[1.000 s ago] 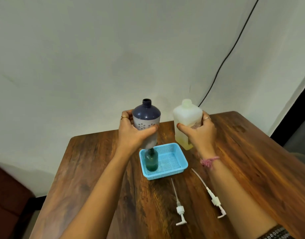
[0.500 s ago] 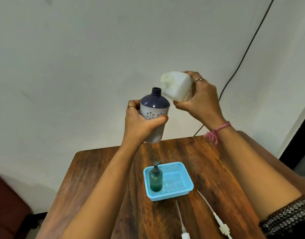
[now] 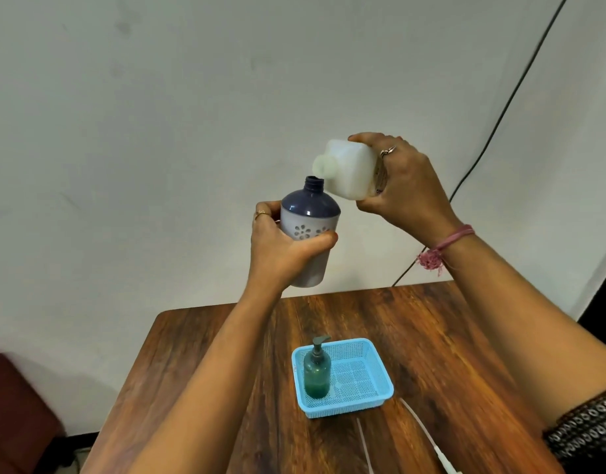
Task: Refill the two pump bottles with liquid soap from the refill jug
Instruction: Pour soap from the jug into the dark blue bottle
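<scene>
Your left hand (image 3: 281, 254) grips the uncapped navy-and-white plastic bottle (image 3: 310, 227) upright above the wooden table (image 3: 431, 354). Your right hand (image 3: 404, 186) clasps the translucent white refill jug (image 3: 349, 169), tilted, spout at 2 o'clock of the bottle's neck.

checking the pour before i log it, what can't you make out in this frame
Head view only:
- Soap level in the refill jug: opaque plastic, the right hand covers its rear.
- Fill of the purple bottle: opaque, partly wrapped by the left hand.
- Any stream at the spout: none discernible.
- Pump tubes on the table: heads cut off by the bottom edge.
</scene>
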A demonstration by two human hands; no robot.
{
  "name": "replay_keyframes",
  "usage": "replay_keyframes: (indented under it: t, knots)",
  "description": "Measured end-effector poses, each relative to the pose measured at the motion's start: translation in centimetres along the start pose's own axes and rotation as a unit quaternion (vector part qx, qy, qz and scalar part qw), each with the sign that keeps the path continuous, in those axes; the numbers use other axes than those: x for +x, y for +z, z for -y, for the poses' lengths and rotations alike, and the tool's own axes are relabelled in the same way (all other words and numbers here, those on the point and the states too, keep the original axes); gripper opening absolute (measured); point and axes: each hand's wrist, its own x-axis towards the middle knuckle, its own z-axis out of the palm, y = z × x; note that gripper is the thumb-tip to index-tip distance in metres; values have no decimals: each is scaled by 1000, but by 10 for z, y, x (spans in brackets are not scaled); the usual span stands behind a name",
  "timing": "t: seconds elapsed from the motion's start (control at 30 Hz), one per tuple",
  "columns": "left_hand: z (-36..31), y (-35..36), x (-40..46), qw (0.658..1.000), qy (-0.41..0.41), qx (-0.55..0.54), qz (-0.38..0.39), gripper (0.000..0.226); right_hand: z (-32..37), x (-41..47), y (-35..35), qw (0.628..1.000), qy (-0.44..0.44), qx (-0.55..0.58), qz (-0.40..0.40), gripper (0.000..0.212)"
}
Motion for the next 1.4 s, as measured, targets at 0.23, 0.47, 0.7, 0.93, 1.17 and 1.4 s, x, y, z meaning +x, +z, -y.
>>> replay_keyframes:
  t: [0.23, 0.47, 0.7, 0.93, 1.17, 1.4]
  knots:
    - [1, -2, -2, 1000, -1, 3, 0, 71, 1, 5, -2, 999, -47, -16, 0, 71]
    - [2, -3, -3, 1000, -4, 1, -3, 71, 3, 9, -1, 997, -74, -28, -4, 73]
    - [6, -5, -1, 1000, -6, -8, -4, 75, 3, 12, 0, 996, -85, -37, -1, 76]
    - [7, -5, 1, 1000, -7, -6, -7, 72, 1, 14, 1, 993, -102, -51, -4, 75]
    - [8, -4, 2, 1000, -7, -7, -7, 72, -1, 18, 4, 991, -119, -63, -6, 72]
    - [8, -6, 3, 1000, -11, -8, -12, 72, 0, 21, 6, 989, -128, -66, -11, 70]
